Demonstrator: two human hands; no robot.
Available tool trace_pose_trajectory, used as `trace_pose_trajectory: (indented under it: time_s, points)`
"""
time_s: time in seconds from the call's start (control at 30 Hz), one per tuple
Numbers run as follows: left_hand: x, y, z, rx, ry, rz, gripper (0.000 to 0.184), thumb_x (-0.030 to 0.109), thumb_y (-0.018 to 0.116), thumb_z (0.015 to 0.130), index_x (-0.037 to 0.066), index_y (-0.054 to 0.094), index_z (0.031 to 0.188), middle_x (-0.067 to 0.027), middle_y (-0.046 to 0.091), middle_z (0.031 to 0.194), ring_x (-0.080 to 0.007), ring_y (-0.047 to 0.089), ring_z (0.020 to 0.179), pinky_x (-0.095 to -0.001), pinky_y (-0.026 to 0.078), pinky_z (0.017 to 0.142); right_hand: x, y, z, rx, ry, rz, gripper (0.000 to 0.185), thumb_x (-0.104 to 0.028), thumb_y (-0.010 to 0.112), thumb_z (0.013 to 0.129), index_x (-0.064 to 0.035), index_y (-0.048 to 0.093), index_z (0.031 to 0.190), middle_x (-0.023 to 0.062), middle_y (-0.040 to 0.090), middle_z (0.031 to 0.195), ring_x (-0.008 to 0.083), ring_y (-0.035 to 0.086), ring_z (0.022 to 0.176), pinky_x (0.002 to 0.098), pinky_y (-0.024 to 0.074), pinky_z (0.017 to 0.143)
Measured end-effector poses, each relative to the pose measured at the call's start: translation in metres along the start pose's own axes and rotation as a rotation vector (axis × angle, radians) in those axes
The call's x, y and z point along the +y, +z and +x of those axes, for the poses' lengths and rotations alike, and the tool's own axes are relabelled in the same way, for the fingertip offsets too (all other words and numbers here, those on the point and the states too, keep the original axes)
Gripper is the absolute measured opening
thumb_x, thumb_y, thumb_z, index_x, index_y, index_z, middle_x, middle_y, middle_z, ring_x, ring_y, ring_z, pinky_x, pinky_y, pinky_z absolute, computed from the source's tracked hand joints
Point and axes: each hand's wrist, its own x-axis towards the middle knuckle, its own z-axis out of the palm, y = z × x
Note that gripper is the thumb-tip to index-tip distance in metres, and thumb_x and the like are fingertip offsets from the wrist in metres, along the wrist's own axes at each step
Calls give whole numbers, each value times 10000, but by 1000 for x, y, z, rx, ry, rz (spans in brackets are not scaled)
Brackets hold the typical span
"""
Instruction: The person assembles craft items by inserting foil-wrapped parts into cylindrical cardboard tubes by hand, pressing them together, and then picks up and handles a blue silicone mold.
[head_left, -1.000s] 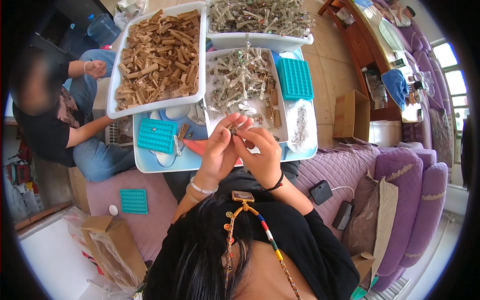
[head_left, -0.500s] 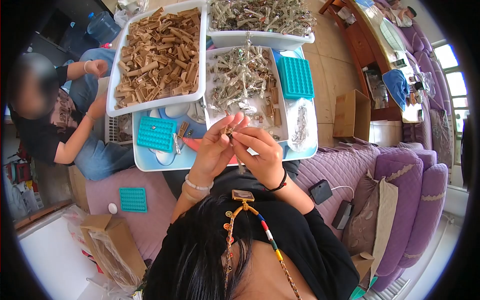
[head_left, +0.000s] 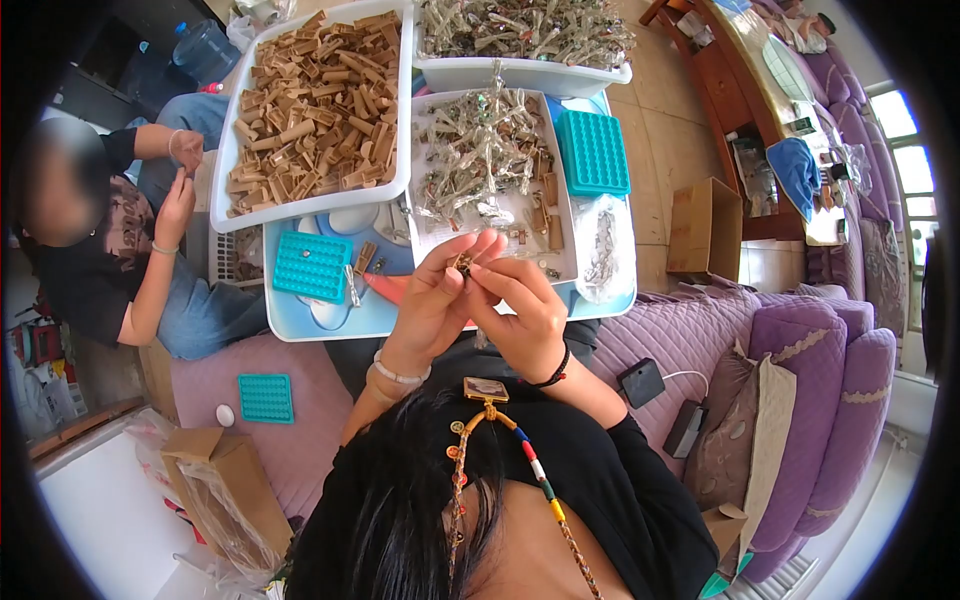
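My left hand point(head_left: 432, 295) and my right hand point(head_left: 522, 308) meet in front of my chest, over the near edge of the blue tray table point(head_left: 590, 312). Between their fingertips is a small brown piece point(head_left: 462, 263), pinched from both sides; its details are too small to make out. Just beyond lies a white box point(head_left: 425, 235) of clear-wrapped small items and a few brown pieces. To the left, a teal dimpled tray point(head_left: 313, 267) rests on the table, with brown pieces point(head_left: 365, 257) and a clear-wrapped item point(head_left: 352, 286) beside it.
A white bin point(head_left: 405, 130) of brown pieces and another point(head_left: 520, 78) of wrapped items stand at the back. Teal trays point(head_left: 593, 152) and a plastic bag point(head_left: 600, 250) lie right. At the left sits another person point(head_left: 120, 230), both hands raised together. A cardboard box point(head_left: 703, 230) stands on the floor.
My hands have shifted only slightly, and the brown piece between them has turned into clearer view. The other person's hands have come together and risen.
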Motion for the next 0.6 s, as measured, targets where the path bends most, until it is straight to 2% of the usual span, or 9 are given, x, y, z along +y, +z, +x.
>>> trace_pose_trajectory:
  time_s: [0.13,0.2,0.27,0.37,0.43,0.6]
  points:
    - [0,3,2,1,28,91,464,203,461,839,62,308,1253,-137,345,1271,-278,286,1202,-391,274,978,2,4,-2,0,-22,-51,195,39,640,626,4,600,814,83,559,773,180,566,651,251,459,555]
    - [1,6,2,18,42,106,476,216,450,845,52,287,1261,-146,339,1272,-278,281,1204,-388,273,978,4,5,0,2,-148,-72,222,40,639,616,5,601,831,87,551,818,197,552,650,258,451,557]
    - [3,10,3,36,57,121,488,228,438,851,43,267,1268,-155,332,1274,-277,277,1206,-384,272,978,2,5,0,-41,-151,-101,237,16,640,614,-3,594,846,85,537,853,208,533,652,275,447,558]
    - [7,17,4,77,46,126,497,263,402,865,37,240,1277,-161,333,1271,-272,283,1203,-382,274,976,1,6,1,-95,-166,-153,276,-9,636,616,-13,587,887,86,520,909,216,505,663,296,437,571]
    - [7,19,3,116,43,177,488,287,345,884,-3,238,1262,-153,334,1271,-288,280,1202,-388,242,991,2,7,2,-107,-177,-176,298,-10,630,619,-14,586,913,89,517,928,214,496,672,300,432,583]
    - [10,10,2,233,51,78,398,272,370,879,21,349,1187,-148,424,1194,-260,369,1146,-372,313,951,18,6,-3,-192,67,160,327,-16,607,688,-21,554,1010,104,522,937,234,519,793,299,432,682]
